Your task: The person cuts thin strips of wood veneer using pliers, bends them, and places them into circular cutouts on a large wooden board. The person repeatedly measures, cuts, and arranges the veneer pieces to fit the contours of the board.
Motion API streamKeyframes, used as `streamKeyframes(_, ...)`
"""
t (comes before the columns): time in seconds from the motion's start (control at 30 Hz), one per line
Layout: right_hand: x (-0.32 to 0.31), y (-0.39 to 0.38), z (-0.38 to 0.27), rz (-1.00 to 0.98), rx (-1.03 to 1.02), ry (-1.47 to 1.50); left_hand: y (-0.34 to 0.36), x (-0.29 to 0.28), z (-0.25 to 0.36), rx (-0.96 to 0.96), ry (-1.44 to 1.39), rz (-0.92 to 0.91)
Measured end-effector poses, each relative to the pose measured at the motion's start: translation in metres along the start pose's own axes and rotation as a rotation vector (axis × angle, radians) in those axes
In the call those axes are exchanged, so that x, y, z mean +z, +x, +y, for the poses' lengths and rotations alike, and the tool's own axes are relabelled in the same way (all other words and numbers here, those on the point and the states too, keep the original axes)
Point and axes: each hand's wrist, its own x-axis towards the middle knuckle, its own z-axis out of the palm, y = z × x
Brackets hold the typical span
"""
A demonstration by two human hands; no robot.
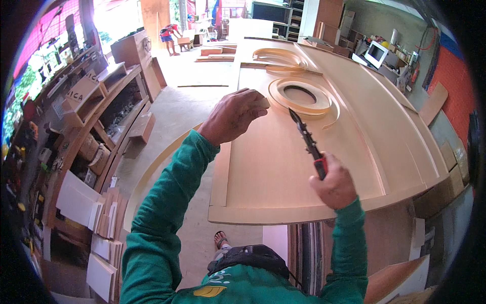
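My left hand (234, 115) is raised over the left edge of a large pale wood panel (283, 172), its fingers closed on the end of a pale edge-banding strip (260, 103). A long curved length of similar strip (147, 175) hangs down left of my forearm; my hand and sleeve hide where it joins. My right hand (334, 185) grips a black hand tool with red at its handle (309, 142), which looks like a pair of snips. Its pointed tip aims up and away, near a coiled roll of edge banding (276, 96) lying on the panel.
Further back on the panel lies a second loose coil of banding (260, 53). To the left stands a cluttered wooden workbench (93, 124) with boards leaning below it. A small monitor (376, 54) stands at the back right. Another person (171, 38) bends over far away.
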Motion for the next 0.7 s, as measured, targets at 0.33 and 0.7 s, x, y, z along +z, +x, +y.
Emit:
streamKeyframes(0.33,-0.023,0.015,0.055,0.070,0.051,-0.208,0.002,-0.015,-0.007,0.075,0.167,-0.169)
streamKeyframes(0.7,0.005,0.018,0.097,0.178,-0.128,-0.288,0.002,-0.016,0.024,-0.233,0.133,-0.370)
